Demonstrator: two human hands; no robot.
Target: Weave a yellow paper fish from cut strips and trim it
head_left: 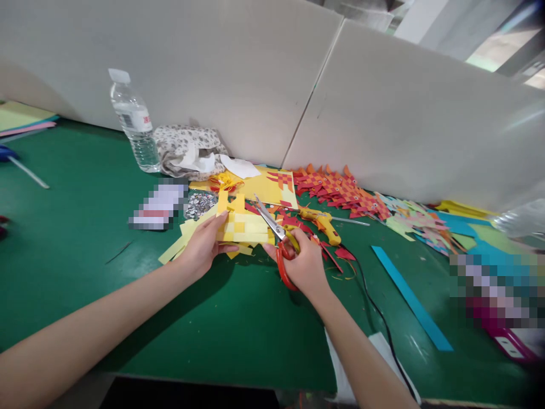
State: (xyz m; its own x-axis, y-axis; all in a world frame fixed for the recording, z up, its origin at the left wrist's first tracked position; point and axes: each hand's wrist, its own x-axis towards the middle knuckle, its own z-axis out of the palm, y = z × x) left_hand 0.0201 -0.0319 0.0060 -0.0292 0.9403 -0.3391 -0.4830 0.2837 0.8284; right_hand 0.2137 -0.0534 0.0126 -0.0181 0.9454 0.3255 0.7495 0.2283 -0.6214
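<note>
Pale and deep yellow paper strips form a woven paper piece (pixel 244 228) above the green table. My left hand (pixel 206 243) grips its left end, thumb on top. In my right hand (pixel 305 264) are scissors (pixel 284 245) with red and yellow handles, their blades pointing up and away to the left. The fingertips of that hand also reach the right end of the weave. Loose pale yellow strips (pixel 172 250) lie beneath and left of it. Just beyond are red paper scraps (pixel 293 218) and a yellow glue gun (pixel 321 221).
A water bottle (pixel 135 122) stands by the partition (pixel 191 62), beside a patterned cloth pouch (pixel 187 145). Finished red-orange woven fish (pixel 336 187) are piled at the back. A blue strip (pixel 411 298) and a black cord (pixel 374 307) lie on the right of the table (pixel 255 329).
</note>
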